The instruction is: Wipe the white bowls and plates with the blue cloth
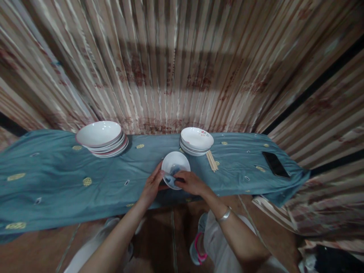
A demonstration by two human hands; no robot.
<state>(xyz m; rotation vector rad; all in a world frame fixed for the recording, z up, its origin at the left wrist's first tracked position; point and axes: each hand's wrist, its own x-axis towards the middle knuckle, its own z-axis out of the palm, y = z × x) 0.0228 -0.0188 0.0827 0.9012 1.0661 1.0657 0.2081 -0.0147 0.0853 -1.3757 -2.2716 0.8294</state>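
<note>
A small white bowl (176,159) is tipped toward me over the front part of the table. My left hand (154,179) is closed on its left rim, thumb on top and fingers beneath. Inside the bowl is a blue-grey cloth (171,180), bunched and partly covered by my fingers. My right hand (191,182) is closed on this cloth and presses it against the inner side of the bowl. Just behind the bowl, to its right, stands a stack of white plates (194,139) with a floral pattern on the top one. Several wooden chopsticks (212,161) lie beside that stack.
A stack of larger white bowls (100,133) with reddish rims stands at the back left. A black phone (275,164) lies at the right end. The table wears a blue-green cloth (110,182) with yellow motifs. A patterned curtain (159,76) hangs close behind it.
</note>
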